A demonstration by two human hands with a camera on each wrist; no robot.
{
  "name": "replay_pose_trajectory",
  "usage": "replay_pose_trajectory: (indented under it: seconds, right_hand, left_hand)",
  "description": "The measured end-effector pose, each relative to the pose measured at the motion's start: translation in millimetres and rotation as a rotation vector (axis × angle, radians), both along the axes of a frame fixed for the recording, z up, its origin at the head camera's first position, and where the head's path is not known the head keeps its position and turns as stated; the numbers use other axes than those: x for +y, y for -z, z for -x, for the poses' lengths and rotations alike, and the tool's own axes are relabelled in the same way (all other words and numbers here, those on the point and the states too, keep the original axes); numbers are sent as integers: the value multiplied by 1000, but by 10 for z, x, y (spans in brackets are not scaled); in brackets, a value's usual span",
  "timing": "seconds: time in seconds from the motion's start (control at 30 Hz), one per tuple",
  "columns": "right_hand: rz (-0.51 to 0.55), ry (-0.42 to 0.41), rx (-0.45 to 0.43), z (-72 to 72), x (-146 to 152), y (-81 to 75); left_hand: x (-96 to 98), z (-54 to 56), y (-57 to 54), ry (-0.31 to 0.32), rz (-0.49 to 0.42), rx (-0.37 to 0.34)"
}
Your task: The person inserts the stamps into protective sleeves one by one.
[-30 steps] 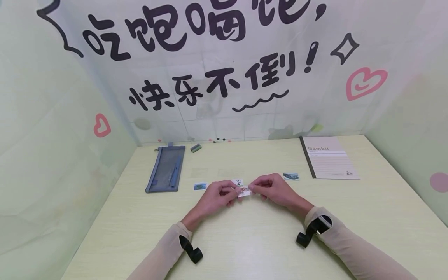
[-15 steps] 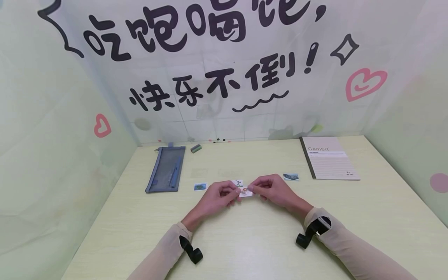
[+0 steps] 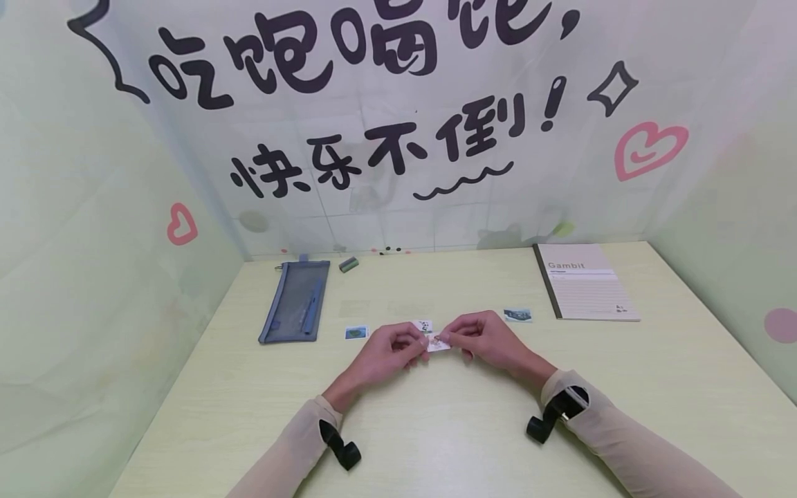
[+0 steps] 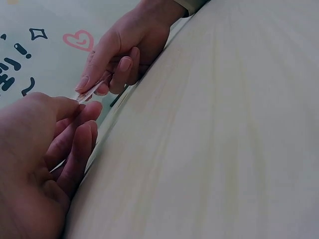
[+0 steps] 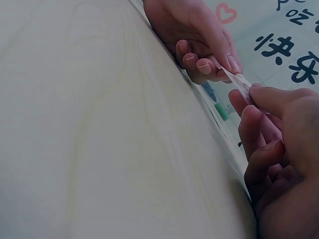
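A small thin picture card point(image 3: 438, 342) with a reddish print on white is stretched between both hands, above the table. My left hand point(image 3: 387, 353) pinches its left end between thumb and fingers. At the right end, my right hand point(image 3: 488, 337) holds it in the same kind of pinch. Seen edge-on in the right wrist view, the card point(image 5: 240, 85) looks like a pale, slightly see-through strip. Just behind the hands lies another small card point(image 3: 425, 325), partly covered by them. A blue and green picture card point(image 3: 357, 333) is left of my left hand.
Right of centre lies a further picture card point(image 3: 518, 315), near a notebook point(image 3: 591, 283) marked Gambit. A blue mesh pencil pouch point(image 3: 295, 301) is at the left, with an eraser-like block point(image 3: 349, 263) by it. Faint translucent rectangles point(image 3: 409, 308) show on the table.
The held card has shifted very slightly to the right and its tilt has changed a little. Both hands keep their pinch and stay almost in place.
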State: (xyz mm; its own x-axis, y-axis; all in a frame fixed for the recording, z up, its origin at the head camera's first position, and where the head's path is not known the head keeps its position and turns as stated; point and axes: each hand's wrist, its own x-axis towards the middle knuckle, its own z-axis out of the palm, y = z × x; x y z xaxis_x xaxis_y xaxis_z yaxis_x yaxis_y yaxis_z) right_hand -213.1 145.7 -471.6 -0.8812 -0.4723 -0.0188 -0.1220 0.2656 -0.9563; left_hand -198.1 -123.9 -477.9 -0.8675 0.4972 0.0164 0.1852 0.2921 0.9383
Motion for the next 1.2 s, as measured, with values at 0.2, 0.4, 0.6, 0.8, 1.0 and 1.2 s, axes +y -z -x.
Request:
replay_pose_trajectory:
  seconds: [0.2,0.4,0.6,0.8,1.0,1.2]
  right_hand:
    - [-10,-11,2,-8,-5,-7]
    - [-26,-24,7,-18,-1,-16]
    - [-32,-26,3,-11,-1,-1]
    - [-28,-42,7,-5,-5,6]
    - [-29,-29,17,2,0,9]
    - [-33,-38,15,0,7,15]
  left_hand:
    - [-10,-1,-10,30,3,7]
    - [-1,2,-10,34,-4,15]
    - [3,0,-8,32,-1,23]
    - [-1,3,5,27,10,38]
    - [-13,7,6,31,-3,22]
    - [-19,17,12,48,-4,16]
